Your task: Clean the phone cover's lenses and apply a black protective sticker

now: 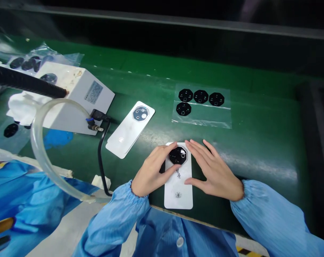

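A white phone back panel [178,198] lies on the green bench in front of me, its long side pointing away. Over its upper end sits a glossy black octagonal camera lens cover [178,155]. My left hand [156,167] has its thumb and forefinger closed around the cover's left side, thumb at the lower edge and forefinger at the upper. Stretched out along the panel's right side, my right hand [214,171] has its fingertips by the top right corner and its thumb over the panel's right edge. Dark marks show on the panel below the cover.
Beyond the panel, a clear plastic sheet [201,117] carries several black lens covers [200,96]. More white phone panels [128,132] lie stacked to the left. Further left stand a white machine [73,96], a looping clear hose [37,139] and a person's blue sleeve [30,200].
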`<state>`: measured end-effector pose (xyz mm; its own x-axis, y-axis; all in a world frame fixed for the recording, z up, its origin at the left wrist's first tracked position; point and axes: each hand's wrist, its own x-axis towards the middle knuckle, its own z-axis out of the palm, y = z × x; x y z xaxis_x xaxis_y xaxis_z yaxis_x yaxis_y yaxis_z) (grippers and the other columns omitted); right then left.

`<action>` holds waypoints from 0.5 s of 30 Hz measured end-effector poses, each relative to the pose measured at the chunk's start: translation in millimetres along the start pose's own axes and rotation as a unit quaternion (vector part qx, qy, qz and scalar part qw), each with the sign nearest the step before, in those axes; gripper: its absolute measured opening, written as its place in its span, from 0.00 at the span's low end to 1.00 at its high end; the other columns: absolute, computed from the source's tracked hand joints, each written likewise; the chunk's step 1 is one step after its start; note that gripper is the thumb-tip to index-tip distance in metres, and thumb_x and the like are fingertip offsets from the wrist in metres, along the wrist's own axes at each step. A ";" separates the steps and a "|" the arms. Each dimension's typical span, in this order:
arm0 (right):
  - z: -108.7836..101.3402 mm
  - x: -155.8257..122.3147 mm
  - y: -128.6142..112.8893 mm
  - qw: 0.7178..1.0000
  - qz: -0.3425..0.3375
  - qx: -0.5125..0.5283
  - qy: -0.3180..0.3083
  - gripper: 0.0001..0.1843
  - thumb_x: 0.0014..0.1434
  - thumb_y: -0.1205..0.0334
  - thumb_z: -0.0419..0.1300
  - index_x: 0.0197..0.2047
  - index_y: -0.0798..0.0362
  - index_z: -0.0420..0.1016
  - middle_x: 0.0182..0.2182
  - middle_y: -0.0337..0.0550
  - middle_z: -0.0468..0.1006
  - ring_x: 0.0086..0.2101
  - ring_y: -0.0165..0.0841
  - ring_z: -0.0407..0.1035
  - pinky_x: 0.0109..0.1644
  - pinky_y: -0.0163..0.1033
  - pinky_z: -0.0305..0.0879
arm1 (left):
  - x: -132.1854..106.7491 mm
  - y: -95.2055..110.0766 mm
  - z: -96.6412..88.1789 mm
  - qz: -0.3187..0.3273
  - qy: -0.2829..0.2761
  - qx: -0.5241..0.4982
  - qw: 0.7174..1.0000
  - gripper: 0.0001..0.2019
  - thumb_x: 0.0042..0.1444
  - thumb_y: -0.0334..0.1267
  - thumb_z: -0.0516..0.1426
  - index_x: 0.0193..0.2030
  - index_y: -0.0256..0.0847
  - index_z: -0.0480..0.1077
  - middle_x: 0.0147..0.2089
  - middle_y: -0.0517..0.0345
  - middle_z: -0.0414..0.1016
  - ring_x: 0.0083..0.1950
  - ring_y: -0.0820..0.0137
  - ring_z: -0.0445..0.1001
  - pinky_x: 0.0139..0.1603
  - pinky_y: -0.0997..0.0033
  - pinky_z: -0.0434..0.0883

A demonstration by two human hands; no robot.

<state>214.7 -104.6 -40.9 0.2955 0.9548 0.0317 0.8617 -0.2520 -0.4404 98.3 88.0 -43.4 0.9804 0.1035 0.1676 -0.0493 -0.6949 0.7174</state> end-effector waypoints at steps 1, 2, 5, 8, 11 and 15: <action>-0.1 0.0 -0.1 1.000 0.001 0.000 0.000 0.53 0.59 0.38 0.55 0.71 0.58 0.31 0.69 0.51 0.48 0.67 0.41 0.40 0.71 0.57 0.37 | 0.1 0.1 0.0 -0.001 0.002 0.002 1.000 0.31 0.59 0.37 0.59 0.67 0.45 0.54 0.55 0.52 0.71 0.52 0.66 0.70 0.52 0.62 0.72; -0.1 0.0 -0.1 1.000 0.001 0.000 -0.001 0.53 0.59 0.38 0.55 0.71 0.58 0.31 0.69 0.50 0.49 0.67 0.41 0.40 0.71 0.56 0.37 | 0.2 0.2 -0.1 -0.002 0.004 0.004 1.000 0.31 0.59 0.37 0.60 0.67 0.46 0.54 0.55 0.52 0.72 0.52 0.66 0.70 0.52 0.62 0.72; -0.3 0.3 -0.4 1.000 0.003 -0.004 -0.004 0.53 0.59 0.38 0.55 0.71 0.59 0.31 0.69 0.50 0.49 0.67 0.40 0.39 0.71 0.56 0.37 | 0.7 1.2 -0.1 -0.004 0.008 0.013 1.000 0.30 0.58 0.37 0.60 0.66 0.45 0.55 0.53 0.52 0.72 0.51 0.66 0.71 0.51 0.63 0.72; -0.9 1.1 -0.9 1.000 0.005 -0.006 -0.006 0.53 0.60 0.38 0.56 0.71 0.60 0.31 0.69 0.49 0.49 0.68 0.39 0.39 0.71 0.54 0.35 | 1.3 3.0 0.2 -0.009 0.007 0.016 1.000 0.30 0.58 0.36 0.60 0.66 0.44 0.55 0.53 0.53 0.72 0.50 0.66 0.70 0.51 0.63 0.72; -1.6 1.6 -1.3 1.000 0.007 -0.005 -0.008 0.52 0.60 0.39 0.55 0.71 0.60 0.32 0.69 0.49 0.49 0.68 0.39 0.39 0.71 0.53 0.34 | 2.0 5.2 0.2 -0.015 0.004 0.022 1.000 0.30 0.58 0.37 0.60 0.66 0.44 0.55 0.53 0.52 0.73 0.49 0.67 0.71 0.50 0.64 0.72; -1.8 1.1 -1.5 1.000 0.007 0.001 -0.005 0.52 0.60 0.39 0.55 0.71 0.58 0.30 0.69 0.48 0.48 0.67 0.40 0.40 0.71 0.55 0.36 | 4.1 7.6 -2.1 -0.014 0.004 0.032 0.999 0.29 0.59 0.37 0.59 0.66 0.45 0.55 0.52 0.53 0.73 0.48 0.66 0.71 0.47 0.63 0.73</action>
<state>214.4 -103.5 -38.7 0.3028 0.9529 0.0162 0.8570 -0.2648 -0.4421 101.6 84.6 -35.9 0.9798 0.1289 0.1529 -0.0088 -0.7358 0.6771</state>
